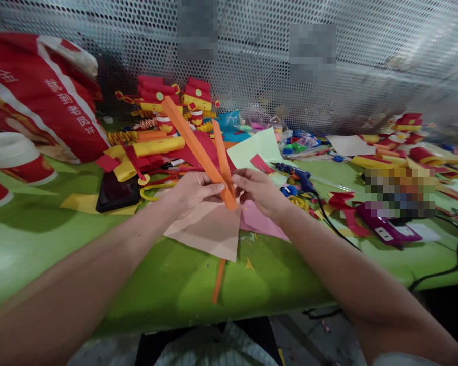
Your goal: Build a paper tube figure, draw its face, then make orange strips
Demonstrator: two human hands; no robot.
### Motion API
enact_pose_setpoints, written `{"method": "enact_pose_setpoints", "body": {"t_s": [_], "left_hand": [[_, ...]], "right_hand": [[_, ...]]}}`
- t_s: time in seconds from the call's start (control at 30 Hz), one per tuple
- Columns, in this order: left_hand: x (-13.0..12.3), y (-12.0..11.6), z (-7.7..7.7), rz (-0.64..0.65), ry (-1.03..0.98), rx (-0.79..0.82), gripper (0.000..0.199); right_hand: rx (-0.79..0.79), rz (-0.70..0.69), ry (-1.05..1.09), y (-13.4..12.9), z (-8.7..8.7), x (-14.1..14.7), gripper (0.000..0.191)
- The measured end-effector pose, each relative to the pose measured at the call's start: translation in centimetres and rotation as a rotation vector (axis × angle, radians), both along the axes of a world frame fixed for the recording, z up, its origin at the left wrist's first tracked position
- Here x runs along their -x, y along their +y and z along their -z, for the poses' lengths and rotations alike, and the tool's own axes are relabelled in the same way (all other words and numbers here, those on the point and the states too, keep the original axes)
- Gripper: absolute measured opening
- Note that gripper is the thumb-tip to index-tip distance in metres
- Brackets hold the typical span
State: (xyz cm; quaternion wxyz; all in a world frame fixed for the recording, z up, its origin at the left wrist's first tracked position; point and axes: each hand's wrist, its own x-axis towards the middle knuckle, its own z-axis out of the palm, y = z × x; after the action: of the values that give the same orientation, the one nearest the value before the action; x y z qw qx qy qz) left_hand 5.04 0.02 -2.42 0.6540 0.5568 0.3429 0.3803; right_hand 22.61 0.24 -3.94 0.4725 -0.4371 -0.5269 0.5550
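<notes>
Between my hands are two orange paper strips that meet in a V near the bottom. My left hand [193, 195] pinches the longer orange paper strip [193, 142], which slants up to the left. On the other side, the fingers of my right hand [257, 190] close on the shorter orange paper strip [222, 150] close to where the two meet. Whether the strips are joined or one folded piece, I cannot tell. Beneath my hands lie a pale pink sheet [209, 231] and a brighter pink sheet [261, 221]. A narrow orange strip [219, 282] lies near the table's front edge.
Left of my hands sit a black phone [118, 193] and yellow-handled scissors [152, 192]. Paper cups [19, 157] and a red bag [49, 96] stand farther left. Right are a blue glue gun [295, 175] with its cord and a purple power strip [387, 226]. Paper figures [160, 96] stand behind.
</notes>
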Motion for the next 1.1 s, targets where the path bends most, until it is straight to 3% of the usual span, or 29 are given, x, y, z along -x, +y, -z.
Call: {"method": "enact_pose_setpoints", "body": {"t_s": [0.1, 0.2, 0.3, 0.47, 0.6, 0.83, 1.1], "left_hand": [[0.0, 0.0, 0.1, 0.046, 0.039, -0.008, 0.011], [0.1, 0.0, 0.1, 0.075, 0.053, -0.012, 0.011], [0.2, 0.2, 0.1, 0.014, 0.063, -0.013, 0.011], [0.4, 0.6, -0.4, -0.196, 0.012, 0.004, 0.009], [0.1, 0.5, -0.7, -0.312, 0.021, 0.015, 0.012], [-0.3, 0.0, -0.6, -0.319, 0.031, -0.002, 0.012], [-0.4, -0.4, -1.0, -0.326, 0.041, 0.023, 0.01]], "right_hand": [[0.091, -0.135, -0.026, -0.1, -0.2, -0.1, 0.034], [0.11, -0.163, -0.018, -0.1, -0.4, -0.1, 0.03], [0.103, -0.097, -0.008, 0.1, -0.5, -0.3, 0.026], [0.029, 0.12, 0.089, 0.6, -0.6, -0.8, 0.026], [-0.001, 0.179, 0.17, 0.6, -0.7, -0.9, 0.03], [0.015, 0.124, 0.135, 0.0, -0.6, 0.0, 0.026], [-0.045, 0.185, 0.074, -0.4, -0.5, 0.5, 0.023]]}}
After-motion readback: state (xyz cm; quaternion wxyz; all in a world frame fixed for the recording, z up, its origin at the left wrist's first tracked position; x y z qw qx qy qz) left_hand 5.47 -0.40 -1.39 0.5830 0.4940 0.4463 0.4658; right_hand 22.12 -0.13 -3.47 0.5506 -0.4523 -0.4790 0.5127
